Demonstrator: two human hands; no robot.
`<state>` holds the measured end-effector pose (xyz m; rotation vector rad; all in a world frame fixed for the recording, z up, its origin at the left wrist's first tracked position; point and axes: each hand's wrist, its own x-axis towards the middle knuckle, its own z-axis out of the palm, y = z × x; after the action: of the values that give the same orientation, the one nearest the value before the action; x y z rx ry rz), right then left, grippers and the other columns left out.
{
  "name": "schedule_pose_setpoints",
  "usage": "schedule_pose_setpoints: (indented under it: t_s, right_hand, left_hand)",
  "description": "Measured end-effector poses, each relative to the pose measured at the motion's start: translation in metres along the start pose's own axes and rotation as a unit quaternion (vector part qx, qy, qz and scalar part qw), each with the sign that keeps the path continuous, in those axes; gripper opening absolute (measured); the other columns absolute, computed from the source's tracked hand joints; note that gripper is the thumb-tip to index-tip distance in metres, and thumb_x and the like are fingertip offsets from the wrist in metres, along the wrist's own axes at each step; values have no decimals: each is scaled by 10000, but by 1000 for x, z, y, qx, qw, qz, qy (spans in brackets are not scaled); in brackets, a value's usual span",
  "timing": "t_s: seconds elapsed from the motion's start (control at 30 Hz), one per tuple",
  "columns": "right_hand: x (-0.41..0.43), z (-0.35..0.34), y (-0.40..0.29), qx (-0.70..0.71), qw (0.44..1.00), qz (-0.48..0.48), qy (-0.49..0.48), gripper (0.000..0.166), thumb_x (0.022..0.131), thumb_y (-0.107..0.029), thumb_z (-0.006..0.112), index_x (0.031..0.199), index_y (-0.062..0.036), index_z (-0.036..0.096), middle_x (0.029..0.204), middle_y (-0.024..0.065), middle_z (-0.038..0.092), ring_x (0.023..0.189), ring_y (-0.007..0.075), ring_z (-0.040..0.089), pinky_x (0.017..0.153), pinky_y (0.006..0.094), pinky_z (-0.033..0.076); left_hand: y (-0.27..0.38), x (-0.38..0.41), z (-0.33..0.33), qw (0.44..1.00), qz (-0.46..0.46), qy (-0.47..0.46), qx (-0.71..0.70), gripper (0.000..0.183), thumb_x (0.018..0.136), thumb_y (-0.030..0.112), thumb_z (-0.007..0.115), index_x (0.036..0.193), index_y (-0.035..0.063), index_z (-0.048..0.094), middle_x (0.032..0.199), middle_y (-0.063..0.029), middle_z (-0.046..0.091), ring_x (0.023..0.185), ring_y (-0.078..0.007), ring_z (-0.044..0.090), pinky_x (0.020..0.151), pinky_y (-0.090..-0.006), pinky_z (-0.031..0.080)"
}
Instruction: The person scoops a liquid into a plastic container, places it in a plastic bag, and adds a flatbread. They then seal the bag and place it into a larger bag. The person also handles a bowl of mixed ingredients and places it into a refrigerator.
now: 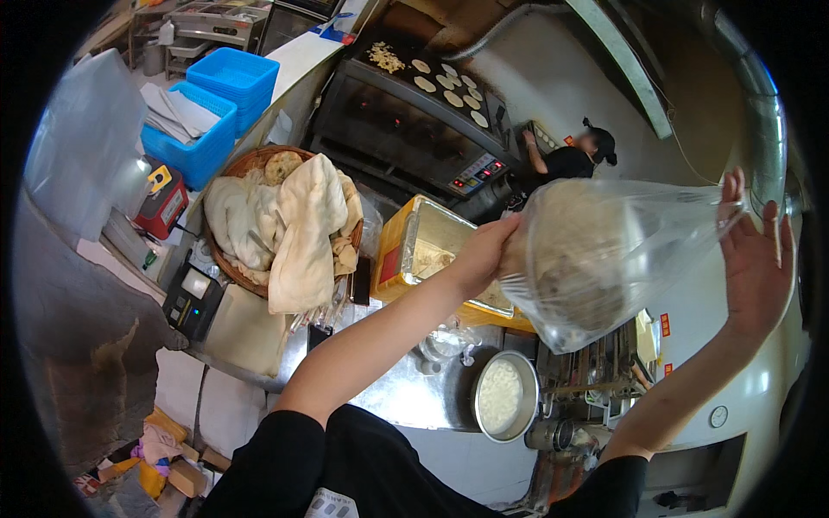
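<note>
A clear plastic bag (673, 226) with round, flat brownish bread (576, 259) inside is held up before me. My left hand (489, 249) grips the bag's filled end at its left side. At the far right my right hand (754, 265) is raised with its fingers spread, and the stretched end of the bag runs to those fingers. Whether that hand pinches the plastic is unclear. Behind my left forearm stands a yellow box (395, 252) lined with clear plastic. A wicker basket (217, 259) with cream cloths (307, 233) over it is at the left.
Flat breads (453, 98) lie on a black griddle oven (388, 123); a co-worker in black (570, 162) stands beside it. Blue plastic baskets (227, 97), a red device (165, 204) and a black device (191, 301) line the left. A metal bowl (528, 414) with pale contents is on the steel counter (401, 395).
</note>
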<state>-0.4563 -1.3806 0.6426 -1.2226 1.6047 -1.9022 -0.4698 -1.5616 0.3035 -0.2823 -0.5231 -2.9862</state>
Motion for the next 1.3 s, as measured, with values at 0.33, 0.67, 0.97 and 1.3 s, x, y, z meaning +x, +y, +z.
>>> schedule_pose_setpoints:
  t_s: [0.33,0.67,0.97,1.3]
  right_hand:
    - [-22,14,105,79,987,136,7,319,1023,-341,412,1058,-62,563,1376,323,449,1295,405,458,1041,498,421]
    - [-200,2,323,121,897,390,166,212,980,-216,510,916,-30,588,999,135,658,981,264,645,923,380,480]
    - [-274,-4,420,133,891,427,79,204,1012,-144,435,979,-34,604,1044,101,662,1006,194,621,916,316,465]
    - [-318,-45,449,322,814,469,113,275,908,100,446,1081,-36,611,1161,131,661,933,178,677,703,260,575]
  left_hand:
    - [-82,-40,-89,851,246,265,381,386,1029,289,390,1013,-34,600,897,-264,623,853,-423,576,769,-421,453]
    - [-78,-181,-162,820,-13,151,551,161,983,169,541,1028,29,606,963,-62,639,889,-144,616,781,-300,493]
    - [-158,-193,-161,788,-91,2,609,203,895,67,538,1072,-6,607,1012,-156,654,956,-294,640,859,-362,483]
    - [-203,-165,-143,778,-128,36,614,753,743,-103,618,1444,122,458,934,-104,618,752,-132,574,700,-272,500]
